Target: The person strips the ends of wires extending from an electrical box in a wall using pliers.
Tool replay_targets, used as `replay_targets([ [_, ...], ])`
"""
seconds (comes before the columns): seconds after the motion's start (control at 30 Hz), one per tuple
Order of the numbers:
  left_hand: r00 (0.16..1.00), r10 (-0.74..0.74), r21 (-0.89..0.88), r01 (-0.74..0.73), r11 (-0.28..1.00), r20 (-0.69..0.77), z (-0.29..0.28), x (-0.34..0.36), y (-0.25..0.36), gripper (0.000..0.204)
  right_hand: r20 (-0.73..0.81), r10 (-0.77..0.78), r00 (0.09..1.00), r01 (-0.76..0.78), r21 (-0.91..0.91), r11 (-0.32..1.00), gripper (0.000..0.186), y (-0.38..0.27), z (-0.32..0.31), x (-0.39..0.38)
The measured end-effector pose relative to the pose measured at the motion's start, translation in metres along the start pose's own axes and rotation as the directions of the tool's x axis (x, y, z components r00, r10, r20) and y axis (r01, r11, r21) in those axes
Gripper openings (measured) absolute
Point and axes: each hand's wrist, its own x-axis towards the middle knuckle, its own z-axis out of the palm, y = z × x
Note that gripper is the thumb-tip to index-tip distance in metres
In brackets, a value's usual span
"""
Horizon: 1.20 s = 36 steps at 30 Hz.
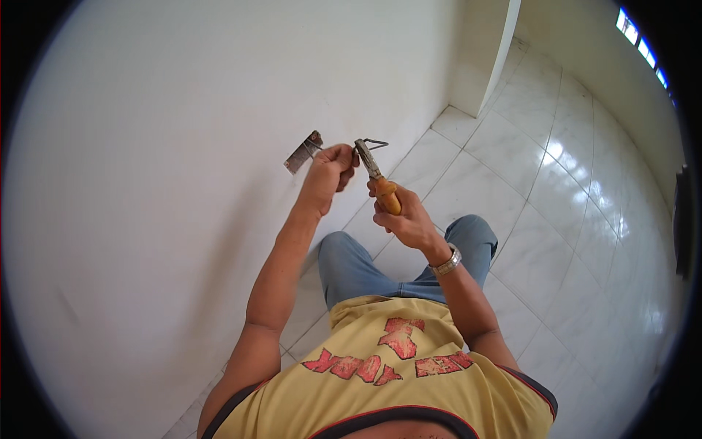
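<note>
My right hand (409, 217) is closed around the yellow handles of a pair of pliers (368, 160), whose metal jaws point up and to the left. A thin, dark bent wire (379, 142) sticks out to the right at the jaw tips. Just left of the jaws, my left hand (331, 174) pinches thin wire close to the pliers; its fingers hide most of what they hold. Behind that hand a rectangular opening with a metal box (302, 152) is set in the wall, and a wire (312, 145) runs from it toward my fingers.
The pale wall (161, 146) fills the left side. A wall corner (475, 66) juts out at the upper right. Glossy, marbled tiles cover the floor (556, 212). A dark object (682, 219) stands at the far right edge, below a bright window (638, 42).
</note>
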Motion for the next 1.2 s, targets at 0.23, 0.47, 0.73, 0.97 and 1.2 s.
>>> replay_targets([
  [0.23, 0.759, 0.638, 0.671, -0.405, 0.621, -0.131, 0.013, -0.008, -0.03, 0.015, -0.105, 0.05, 0.993, -0.058, -0.076, 0.995, 0.038, 0.021, 0.001, 0.005],
  [0.47, 0.516, 0.855, 0.778, -0.516, 0.359, -0.052, 0.008, 0.003, -0.007, 0.008, -0.073, 0.094, 0.993, -0.1, -0.084, 0.991, 0.039, 0.006, -0.008, -0.017],
  [0.73, 0.696, 0.7, 0.832, -0.476, 0.285, 0.158, 0.03, -0.001, -0.016, 0.006, -0.194, -0.045, 0.98, -0.031, -0.372, 0.928, 0.035, -0.004, -0.025, -0.004],
  [0.97, 0.701, 0.682, 0.823, -0.502, 0.267, 0.207, 0.015, -0.007, 0.008, 0.012, -0.256, 0.002, 0.967, -0.123, -0.459, 0.88, 0.03, -0.006, -0.017, 0.008],
  [1.2, 0.839, 0.524, 0.71, -0.279, 0.646, -0.147, 0.0, 0.021, 0.008, 0.033, -0.075, 0.079, 0.994, -0.106, -0.496, 0.862, 0.033, -0.015, -0.029, -0.003],
])
